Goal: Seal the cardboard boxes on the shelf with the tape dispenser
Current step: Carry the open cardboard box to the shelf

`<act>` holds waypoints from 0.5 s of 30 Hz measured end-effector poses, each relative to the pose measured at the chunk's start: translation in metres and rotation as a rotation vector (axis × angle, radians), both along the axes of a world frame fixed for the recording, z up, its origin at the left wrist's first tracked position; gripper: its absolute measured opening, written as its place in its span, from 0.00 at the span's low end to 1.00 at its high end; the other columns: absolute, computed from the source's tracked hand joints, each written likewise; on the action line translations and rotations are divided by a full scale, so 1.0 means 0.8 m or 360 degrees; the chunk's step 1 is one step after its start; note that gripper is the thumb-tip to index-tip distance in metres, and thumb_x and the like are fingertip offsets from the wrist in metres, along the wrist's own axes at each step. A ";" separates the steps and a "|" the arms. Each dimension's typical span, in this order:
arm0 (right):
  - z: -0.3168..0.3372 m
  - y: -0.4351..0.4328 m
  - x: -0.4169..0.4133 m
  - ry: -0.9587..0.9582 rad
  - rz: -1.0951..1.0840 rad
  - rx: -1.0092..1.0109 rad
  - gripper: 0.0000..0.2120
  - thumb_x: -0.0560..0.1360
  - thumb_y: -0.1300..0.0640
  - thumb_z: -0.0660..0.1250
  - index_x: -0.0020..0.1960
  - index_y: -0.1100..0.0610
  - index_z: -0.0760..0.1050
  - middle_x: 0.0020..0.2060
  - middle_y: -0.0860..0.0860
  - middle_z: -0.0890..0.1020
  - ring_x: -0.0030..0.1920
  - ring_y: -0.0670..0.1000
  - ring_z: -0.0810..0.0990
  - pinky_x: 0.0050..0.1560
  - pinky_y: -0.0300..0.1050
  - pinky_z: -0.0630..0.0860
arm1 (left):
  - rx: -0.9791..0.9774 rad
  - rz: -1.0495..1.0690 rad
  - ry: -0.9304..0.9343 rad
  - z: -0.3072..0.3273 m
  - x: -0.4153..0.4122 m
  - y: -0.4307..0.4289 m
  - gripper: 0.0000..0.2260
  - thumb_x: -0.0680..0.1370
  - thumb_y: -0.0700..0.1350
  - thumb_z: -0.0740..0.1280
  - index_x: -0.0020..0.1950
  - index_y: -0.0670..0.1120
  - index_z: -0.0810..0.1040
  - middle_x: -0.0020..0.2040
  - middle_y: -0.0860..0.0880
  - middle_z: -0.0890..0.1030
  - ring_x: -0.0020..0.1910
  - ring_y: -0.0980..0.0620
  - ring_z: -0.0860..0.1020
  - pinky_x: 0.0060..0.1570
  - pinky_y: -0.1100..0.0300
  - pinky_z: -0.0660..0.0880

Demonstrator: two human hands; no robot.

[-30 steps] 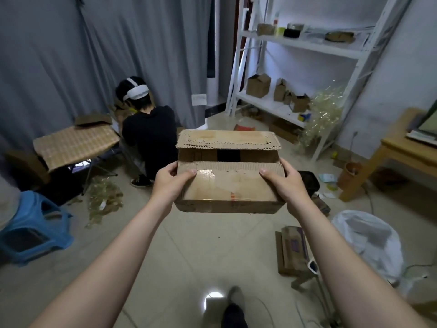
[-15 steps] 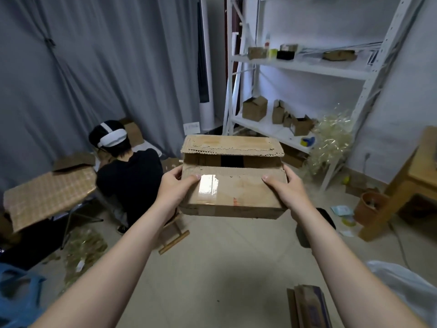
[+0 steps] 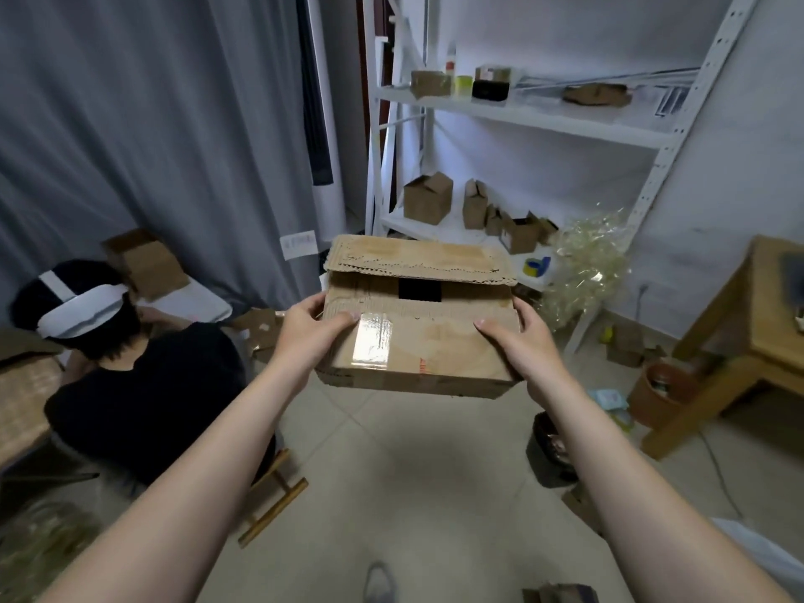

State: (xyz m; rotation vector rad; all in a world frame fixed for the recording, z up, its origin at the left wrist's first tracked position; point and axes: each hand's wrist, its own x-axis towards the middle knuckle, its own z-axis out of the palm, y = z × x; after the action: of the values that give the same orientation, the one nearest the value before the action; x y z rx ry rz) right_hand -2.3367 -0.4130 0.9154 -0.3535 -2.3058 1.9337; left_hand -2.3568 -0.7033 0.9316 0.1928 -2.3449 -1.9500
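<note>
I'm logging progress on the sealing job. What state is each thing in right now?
Held box: in the air, far flap raised, top not closed.
Left hand: grips the box's left end.
Right hand: grips its right end.
Small box: on the shelf, top open.
Tape dispenser: lying on the shelf, untouched.

Box (image 3: 417, 341) straight ahead of me, left hand (image 3: 304, 337) on its left end, right hand (image 3: 526, 346) on its right end, thumbs on top. Shelf (image 3: 522, 117) behind the box, slightly right. Small boxes (image 3: 428, 195) on its lower board, tape dispenser (image 3: 536, 266) right of them, on the same board. Person (image 3: 143, 385) sits low on my left, curtain (image 3: 152, 124) behind. Table (image 3: 765, 328) far right, pot (image 3: 661, 385) on the floor just left of its leg.
</note>
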 end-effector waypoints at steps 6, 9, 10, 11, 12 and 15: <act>0.002 -0.035 -0.156 -0.0073 -0.0116 0.0032 0.33 0.73 0.53 0.77 0.75 0.51 0.68 0.62 0.47 0.79 0.59 0.49 0.79 0.64 0.52 0.76 | 0.0048 -0.0082 -0.0122 -0.012 -0.180 -0.024 0.16 0.75 0.42 0.74 0.61 0.52 0.76 0.47 0.59 0.80 0.45 0.61 0.78 0.39 0.66 0.72; 0.006 -0.041 -0.218 -0.0113 -0.0166 0.0030 0.34 0.72 0.52 0.77 0.75 0.51 0.68 0.63 0.47 0.79 0.60 0.50 0.79 0.65 0.53 0.76 | 0.0071 -0.0125 -0.0132 -0.006 -0.252 -0.031 0.18 0.74 0.44 0.75 0.63 0.51 0.77 0.50 0.57 0.82 0.47 0.58 0.80 0.43 0.63 0.75; 0.007 -0.042 -0.238 -0.0117 -0.0180 0.0036 0.35 0.71 0.52 0.77 0.75 0.51 0.68 0.63 0.47 0.79 0.60 0.50 0.79 0.65 0.53 0.76 | 0.0075 -0.0141 -0.0139 -0.005 -0.274 -0.033 0.19 0.74 0.44 0.75 0.63 0.50 0.77 0.50 0.56 0.82 0.48 0.57 0.81 0.44 0.61 0.76; 0.008 -0.043 -0.256 -0.0123 -0.0195 0.0035 0.34 0.71 0.52 0.77 0.74 0.51 0.69 0.63 0.47 0.80 0.60 0.50 0.80 0.65 0.54 0.76 | 0.0080 -0.0160 -0.0145 -0.003 -0.295 -0.034 0.19 0.74 0.44 0.75 0.64 0.50 0.77 0.51 0.55 0.83 0.48 0.56 0.81 0.44 0.61 0.76; 0.010 -0.043 -0.271 -0.0119 -0.0205 0.0027 0.34 0.71 0.52 0.78 0.74 0.51 0.69 0.62 0.47 0.80 0.59 0.50 0.80 0.64 0.54 0.76 | 0.0089 -0.0175 -0.0147 -0.002 -0.312 -0.034 0.20 0.74 0.44 0.75 0.65 0.49 0.77 0.51 0.55 0.83 0.48 0.56 0.82 0.44 0.61 0.77; 0.014 -0.045 -0.328 -0.0102 -0.0214 -0.0003 0.32 0.71 0.53 0.77 0.72 0.51 0.71 0.62 0.48 0.81 0.58 0.49 0.80 0.63 0.52 0.77 | 0.0117 -0.0187 -0.0128 0.004 -0.371 -0.036 0.24 0.74 0.43 0.75 0.69 0.47 0.75 0.54 0.53 0.83 0.49 0.55 0.82 0.44 0.61 0.76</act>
State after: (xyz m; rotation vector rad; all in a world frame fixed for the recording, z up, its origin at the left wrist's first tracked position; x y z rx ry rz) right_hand -2.5993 -0.4491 0.9264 -0.5634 -2.2547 1.8868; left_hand -2.6538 -0.7323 0.9348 0.1435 -2.3867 -2.1225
